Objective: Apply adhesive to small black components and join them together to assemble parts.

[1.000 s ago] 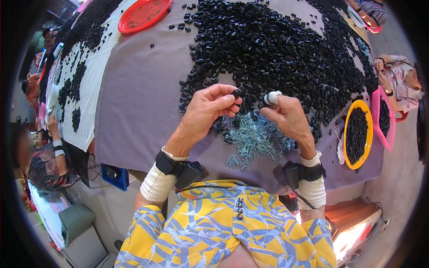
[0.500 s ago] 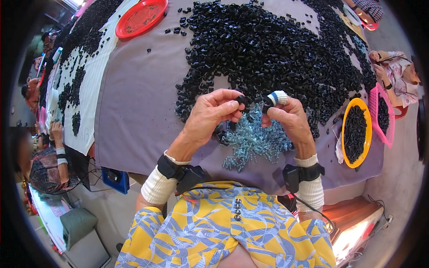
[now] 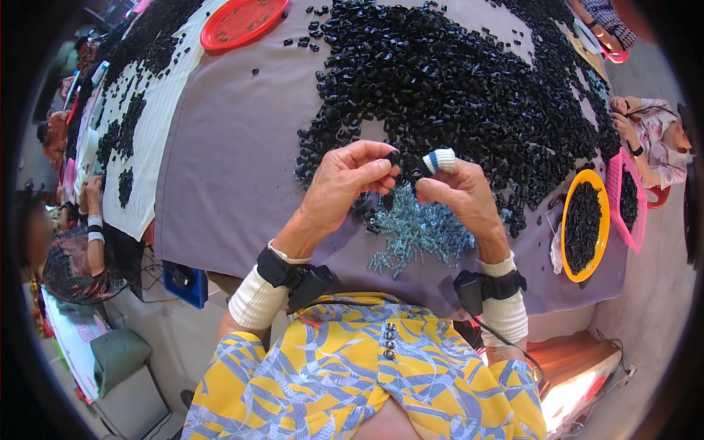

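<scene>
1. Here, we see a small black piece at the fingertips of the left hand, above the near edge of the heap; thumb and forefinger pinch it, and the other fingers curl beneath.
2. Just beside it, the right hand bends its thumb toward a finger wearing a white knit cover with a blue stripe. We make out a dark piece pinched between these fingers, its shape too small to read. The hands are near each other but apart.
3. Below both hands we find a loose pile of pale blue coils, like tiny springs.
4. Beyond them, we see a broad heap of black parts spread over the worktop, which a greyish-purple cloth covers.
5. To the right we note a yellow tray holding thin dark pieces, and next to it a pink basket, also with dark contents. A red tray lies at the far left.
6. Nearer us, cream wristbands wrap both forearms, with black strapped devices over them.
7. Farther out, we see one co-worker at left and another person at right.
</scene>
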The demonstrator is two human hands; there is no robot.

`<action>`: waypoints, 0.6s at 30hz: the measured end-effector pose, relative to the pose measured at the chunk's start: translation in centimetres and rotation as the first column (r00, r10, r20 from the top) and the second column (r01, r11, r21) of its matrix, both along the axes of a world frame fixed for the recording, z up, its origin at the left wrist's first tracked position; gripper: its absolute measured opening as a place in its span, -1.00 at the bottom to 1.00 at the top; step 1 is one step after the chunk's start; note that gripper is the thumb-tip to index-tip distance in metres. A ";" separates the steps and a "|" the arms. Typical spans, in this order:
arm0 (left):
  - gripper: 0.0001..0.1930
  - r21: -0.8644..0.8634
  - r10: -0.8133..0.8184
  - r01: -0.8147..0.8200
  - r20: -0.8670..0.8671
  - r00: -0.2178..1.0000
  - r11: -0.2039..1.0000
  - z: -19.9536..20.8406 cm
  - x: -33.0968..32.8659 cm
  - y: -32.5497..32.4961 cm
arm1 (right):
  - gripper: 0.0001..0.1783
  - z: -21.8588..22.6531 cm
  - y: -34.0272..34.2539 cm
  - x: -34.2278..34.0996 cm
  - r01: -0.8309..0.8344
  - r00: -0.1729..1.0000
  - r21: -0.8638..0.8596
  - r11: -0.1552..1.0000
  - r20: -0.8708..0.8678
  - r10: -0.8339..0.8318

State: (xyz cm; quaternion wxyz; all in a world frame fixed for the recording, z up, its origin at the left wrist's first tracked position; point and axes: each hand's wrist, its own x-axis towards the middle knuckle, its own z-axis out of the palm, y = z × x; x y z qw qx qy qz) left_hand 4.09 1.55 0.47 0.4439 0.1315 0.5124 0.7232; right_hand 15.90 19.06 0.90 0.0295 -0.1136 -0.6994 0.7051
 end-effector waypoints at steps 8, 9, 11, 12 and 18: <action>-0.76 -0.002 0.002 -0.002 -0.009 1.000 1.000 0.3 0.1 0.2 | -0.86 0.0 -0.3 0.0 0.033 0.998 0.092 0.995 -0.051 -0.028; -0.76 -0.002 0.000 0.000 -0.011 1.000 1.000 0.3 0.1 0.2 | -0.85 -0.1 -0.3 0.0 0.032 0.998 0.112 0.993 -0.060 -0.026; -0.76 -0.004 0.005 -0.005 -0.002 1.000 1.000 0.3 0.1 0.2 | -0.84 -0.4 -0.2 0.1 0.035 0.997 0.169 0.985 -0.073 -0.023; -0.76 -0.003 0.004 -0.004 -0.004 1.000 1.000 0.4 0.1 0.1 | -0.83 -0.4 -0.1 0.1 0.036 0.996 0.225 0.974 -0.084 -0.018; -0.77 0.000 0.015 -0.015 0.017 1.000 1.000 0.4 0.0 0.1 | -0.79 0.6 -0.4 0.2 0.078 0.996 0.143 0.987 -0.046 -0.072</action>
